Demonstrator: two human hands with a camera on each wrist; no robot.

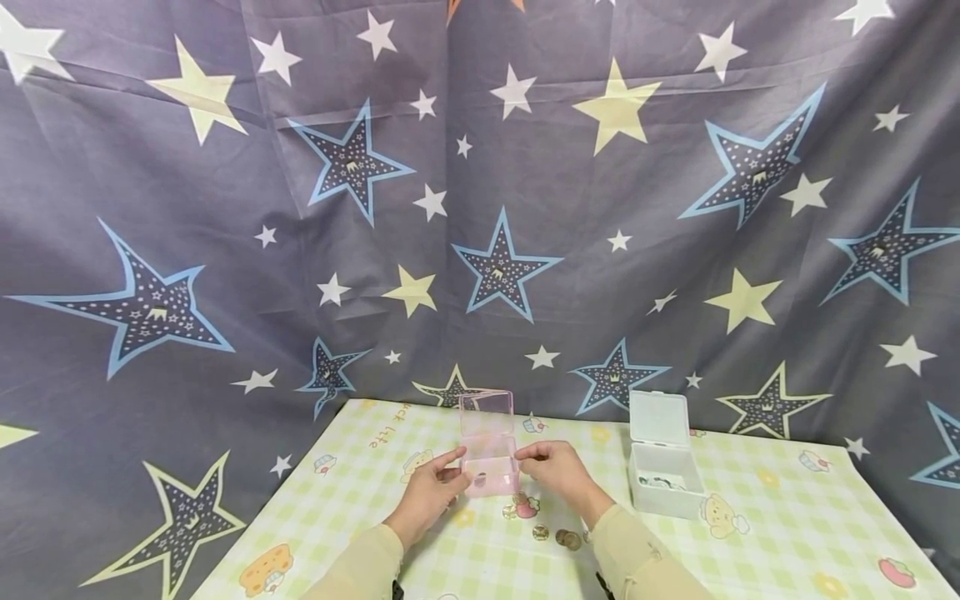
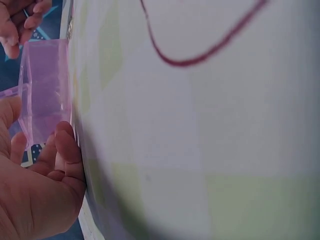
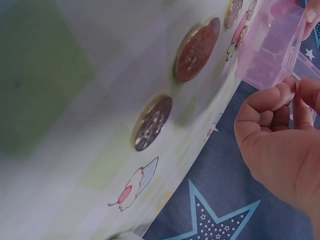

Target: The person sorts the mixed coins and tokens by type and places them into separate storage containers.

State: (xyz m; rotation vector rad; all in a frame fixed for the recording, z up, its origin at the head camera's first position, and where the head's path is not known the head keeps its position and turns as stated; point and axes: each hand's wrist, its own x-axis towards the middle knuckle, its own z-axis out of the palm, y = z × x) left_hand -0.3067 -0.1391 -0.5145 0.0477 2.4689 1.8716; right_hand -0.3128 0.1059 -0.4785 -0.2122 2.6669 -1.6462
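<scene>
A clear pink plastic box (image 1: 491,483) stands on the table with its hinged lid (image 1: 487,414) raised. A dark round spot, perhaps a coin, shows at its lower left. My left hand (image 1: 431,497) holds the box's left side, thumb at the rim and fingers lower down, as the left wrist view shows. My right hand (image 1: 561,473) has thumb and forefinger drawn together at the right rim corner, apparently pinching it; its fingertips partly hide the contact. Several coins lie before the box, among them a gold-coloured coin (image 1: 540,532) and a copper-coloured coin (image 3: 196,52).
To the right stands a white box (image 1: 666,502) with its lid up and small shiny pieces inside. A green-and-white checked cloth (image 1: 300,517) covers the table. Behind it hangs a dark star-patterned curtain (image 1: 420,325).
</scene>
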